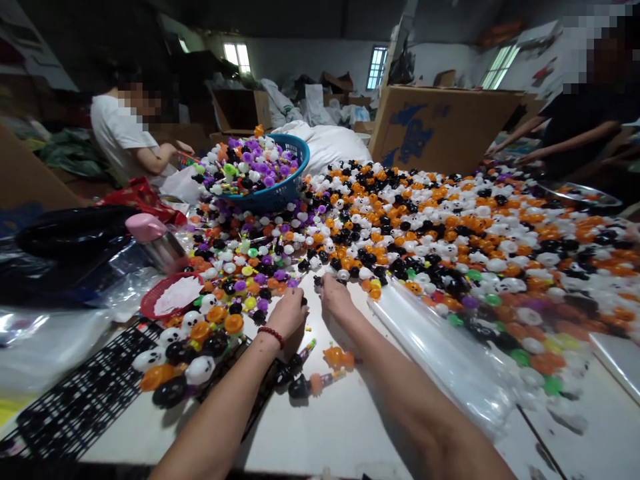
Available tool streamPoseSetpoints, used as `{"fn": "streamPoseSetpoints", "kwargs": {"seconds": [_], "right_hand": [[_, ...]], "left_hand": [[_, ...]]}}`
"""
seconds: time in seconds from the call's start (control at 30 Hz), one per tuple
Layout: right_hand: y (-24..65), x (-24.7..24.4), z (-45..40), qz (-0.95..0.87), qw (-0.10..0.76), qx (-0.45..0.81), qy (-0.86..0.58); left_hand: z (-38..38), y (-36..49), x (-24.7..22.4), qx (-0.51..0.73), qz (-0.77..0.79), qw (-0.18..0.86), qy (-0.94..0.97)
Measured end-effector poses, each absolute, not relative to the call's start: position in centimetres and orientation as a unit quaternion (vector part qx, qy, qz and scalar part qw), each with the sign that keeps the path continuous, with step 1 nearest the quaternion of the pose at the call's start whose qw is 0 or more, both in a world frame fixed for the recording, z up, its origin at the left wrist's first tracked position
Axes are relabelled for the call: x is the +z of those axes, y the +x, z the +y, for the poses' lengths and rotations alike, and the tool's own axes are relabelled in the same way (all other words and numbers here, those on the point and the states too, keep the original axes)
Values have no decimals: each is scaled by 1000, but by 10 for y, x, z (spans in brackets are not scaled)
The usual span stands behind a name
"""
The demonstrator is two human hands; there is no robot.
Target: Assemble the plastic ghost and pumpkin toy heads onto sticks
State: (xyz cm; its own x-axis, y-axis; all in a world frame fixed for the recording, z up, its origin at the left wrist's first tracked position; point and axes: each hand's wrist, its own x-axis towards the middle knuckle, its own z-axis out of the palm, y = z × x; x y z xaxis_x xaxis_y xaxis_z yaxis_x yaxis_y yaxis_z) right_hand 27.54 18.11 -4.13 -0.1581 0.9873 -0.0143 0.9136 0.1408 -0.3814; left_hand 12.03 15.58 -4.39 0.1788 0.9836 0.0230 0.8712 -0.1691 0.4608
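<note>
My left hand (290,315), with a red bead bracelet (271,336) at the wrist, is closed at the near edge of the pile; a dark bit shows at its fingertips, too hidden to name. Just to its right, my right hand (334,295) pinches a small black plastic figure (317,283). Between my forearms lie an orange figure (339,357) and black-topped tubes of coloured beads (300,387) on the white table (320,427). Left of my left forearm, white skull figures (200,369) and orange and black ones sit together in a cluster.
A big pile of figures (430,220) spreads across the table. A blue basket (295,167) of tubes, red dish (150,301), pink-lidded flask (157,241), black grid tray (80,393) and clear plastic bags (440,347) surround my arms. People work at left (115,133) and right (575,137).
</note>
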Motion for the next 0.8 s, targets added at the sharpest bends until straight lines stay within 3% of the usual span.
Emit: {"fn": "streamPoseSetpoints", "kwargs": {"seconds": [0.07,0.17,0.27,0.5,0.8], "right_hand": [[286,-42,159,-724,163,192,-642],[296,-39,119,-672,314,295,-602],[298,-32,82,-634,423,356,-541],[300,-19,52,-680,454,304,-489],[307,-8,40,-745,394,228,-488]], "left_hand": [[149,120,-39,259,644,266,669],[136,123,-30,435,584,515,452],[121,130,-22,480,498,626,360],[85,149,-6,498,463,646,345],[67,156,-6,484,504,595,397]]}}
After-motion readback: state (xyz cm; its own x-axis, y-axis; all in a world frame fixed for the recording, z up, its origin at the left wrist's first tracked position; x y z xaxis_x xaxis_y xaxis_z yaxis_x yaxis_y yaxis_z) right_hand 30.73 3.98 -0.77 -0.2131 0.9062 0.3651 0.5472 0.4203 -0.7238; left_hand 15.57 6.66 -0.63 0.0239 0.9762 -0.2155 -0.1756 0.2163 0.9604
